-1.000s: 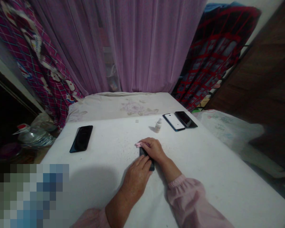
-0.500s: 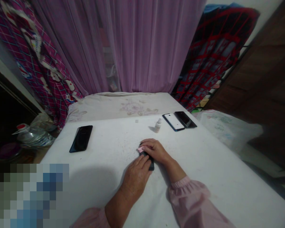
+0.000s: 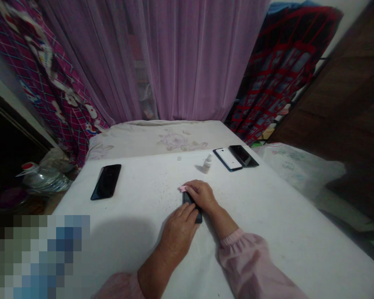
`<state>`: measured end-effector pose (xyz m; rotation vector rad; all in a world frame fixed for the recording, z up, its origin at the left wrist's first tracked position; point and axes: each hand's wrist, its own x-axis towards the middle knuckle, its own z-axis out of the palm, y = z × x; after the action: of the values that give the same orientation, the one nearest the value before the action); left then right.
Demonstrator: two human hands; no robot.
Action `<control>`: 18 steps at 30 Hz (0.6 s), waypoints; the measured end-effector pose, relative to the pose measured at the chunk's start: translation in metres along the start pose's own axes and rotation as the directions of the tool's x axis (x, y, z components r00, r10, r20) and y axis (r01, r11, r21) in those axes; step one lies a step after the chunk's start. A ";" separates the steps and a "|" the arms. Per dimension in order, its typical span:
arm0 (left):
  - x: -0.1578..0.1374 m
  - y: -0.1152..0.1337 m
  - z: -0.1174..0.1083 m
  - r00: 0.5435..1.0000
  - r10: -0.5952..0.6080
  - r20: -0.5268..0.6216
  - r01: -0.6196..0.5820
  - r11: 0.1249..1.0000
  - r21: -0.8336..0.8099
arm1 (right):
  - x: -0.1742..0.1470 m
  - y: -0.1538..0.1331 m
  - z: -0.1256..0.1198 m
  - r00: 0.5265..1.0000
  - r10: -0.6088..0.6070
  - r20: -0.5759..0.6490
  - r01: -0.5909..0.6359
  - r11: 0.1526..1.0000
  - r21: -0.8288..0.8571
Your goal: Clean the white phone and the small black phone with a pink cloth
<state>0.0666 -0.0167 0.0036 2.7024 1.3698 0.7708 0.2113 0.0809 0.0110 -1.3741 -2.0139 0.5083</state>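
A dark phone (image 3: 188,199) lies on the white-covered table in front of me, partly hidden under both hands. My left hand (image 3: 180,228) grips its near part, fingers laid across it. At the far end, my right hand (image 3: 203,195) pinches a small pink cloth (image 3: 183,188) against the phone. Dark specks are scattered on the table cover left of the phone. Beyond my hands stands a small bottle (image 3: 207,164) with a pale top.
Another black phone (image 3: 106,182) lies at the left. Back right are a white-backed phone (image 3: 229,158), over a darker edge, and a black phone (image 3: 244,155). A small pale square (image 3: 179,158) sits farther back. A water jug (image 3: 46,178) stands beyond the left edge.
My right hand and the pink cloth have slid slightly away from me toward the phone's far end, baring more of its surface. My left hand has stayed put.
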 end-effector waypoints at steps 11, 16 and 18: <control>0.000 -0.001 0.000 1.000 -0.016 -0.001 0.016 1.000 -0.008 | -0.006 0.013 -0.016 0.978 -0.154 0.140 0.116 0.961 0.250; 0.001 -0.001 -0.003 1.000 0.002 0.007 -0.002 1.000 -0.001 | -0.005 0.009 -0.015 0.981 -0.160 0.108 0.132 0.964 0.230; 0.001 0.000 -0.003 1.000 -0.007 0.007 0.007 1.000 -0.001 | -0.005 0.007 -0.011 0.990 -0.126 0.071 0.111 0.976 0.185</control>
<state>0.0659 -0.0162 0.0072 2.6951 1.3764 0.7604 0.2248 0.0788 0.0134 -1.1333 -2.0452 0.6855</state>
